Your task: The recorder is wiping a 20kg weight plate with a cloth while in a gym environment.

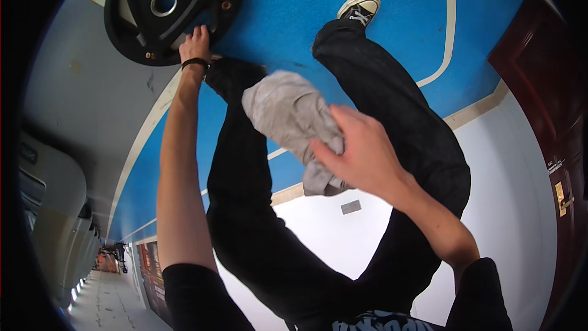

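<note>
A black weight plate [151, 41] with a metal-ringed centre hole and cut-out grips is at the upper left, over the line between blue and grey flooring. I cannot tell whether it lies flat or is tilted. My left hand [195, 48], with a dark band at the wrist, holds the plate's near rim, its fingers reaching into a grip opening. Between my legs, my right hand [363, 151] clutches a bunched, stained grey cloth [289, 110]. The cloth hangs clear of the plate, and part of it droops below my fingers.
My shoe [360, 9] stands on the blue floor [285, 4], beside my black trousers. White-grey machines [55, 184] line the left side. A dark red door [542, 78] is at the right, and a white wall [496, 184] with a grey socket plate [351, 207] shows behind my legs.
</note>
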The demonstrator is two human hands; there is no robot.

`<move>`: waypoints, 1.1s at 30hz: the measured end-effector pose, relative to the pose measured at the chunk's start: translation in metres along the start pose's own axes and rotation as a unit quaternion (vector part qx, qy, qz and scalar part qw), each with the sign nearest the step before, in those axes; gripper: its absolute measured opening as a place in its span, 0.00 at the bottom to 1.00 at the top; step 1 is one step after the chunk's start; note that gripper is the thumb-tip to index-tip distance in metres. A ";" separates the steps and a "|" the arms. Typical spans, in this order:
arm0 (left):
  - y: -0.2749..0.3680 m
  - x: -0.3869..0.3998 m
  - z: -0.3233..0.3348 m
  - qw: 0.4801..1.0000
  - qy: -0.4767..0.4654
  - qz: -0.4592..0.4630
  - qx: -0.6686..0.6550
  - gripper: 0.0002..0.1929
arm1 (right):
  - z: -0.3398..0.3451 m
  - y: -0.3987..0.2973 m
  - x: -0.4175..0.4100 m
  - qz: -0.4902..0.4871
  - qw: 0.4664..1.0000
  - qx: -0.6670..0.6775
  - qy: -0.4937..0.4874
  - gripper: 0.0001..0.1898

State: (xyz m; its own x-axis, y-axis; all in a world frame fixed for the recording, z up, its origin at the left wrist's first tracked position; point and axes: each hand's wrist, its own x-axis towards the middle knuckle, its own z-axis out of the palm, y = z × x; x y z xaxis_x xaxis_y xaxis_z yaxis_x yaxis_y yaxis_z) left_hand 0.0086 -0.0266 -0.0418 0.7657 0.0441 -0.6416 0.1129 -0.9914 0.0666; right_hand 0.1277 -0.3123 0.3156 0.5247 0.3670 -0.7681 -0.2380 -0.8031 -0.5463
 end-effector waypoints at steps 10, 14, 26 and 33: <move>0.012 0.010 -0.011 0.997 -0.028 -0.069 -0.024 0.28 | -0.023 0.004 -0.001 0.033 0.995 -0.090 0.005 0.19; 0.026 0.008 -0.006 0.991 -0.011 -0.135 -0.010 0.26 | -0.025 0.002 -0.001 0.023 0.993 -0.111 -0.019 0.19; 0.004 0.013 -0.013 0.998 -0.047 0.019 -0.026 0.27 | -0.041 -0.024 0.001 -0.034 0.987 -0.152 -0.030 0.18; -0.016 0.010 -0.022 0.996 -0.035 0.042 -0.067 0.28 | -0.047 -0.025 0.003 -0.070 0.993 -0.082 0.046 0.17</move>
State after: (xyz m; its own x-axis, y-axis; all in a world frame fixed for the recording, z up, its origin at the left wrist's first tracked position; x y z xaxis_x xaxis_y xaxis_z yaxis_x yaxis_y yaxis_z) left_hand 0.0279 -0.0076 -0.0326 0.7303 -0.0518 -0.6811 0.1377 -0.9655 0.2211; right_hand 0.1737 -0.3129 0.3424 0.6182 0.4411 -0.6506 -0.0257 -0.8159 -0.5776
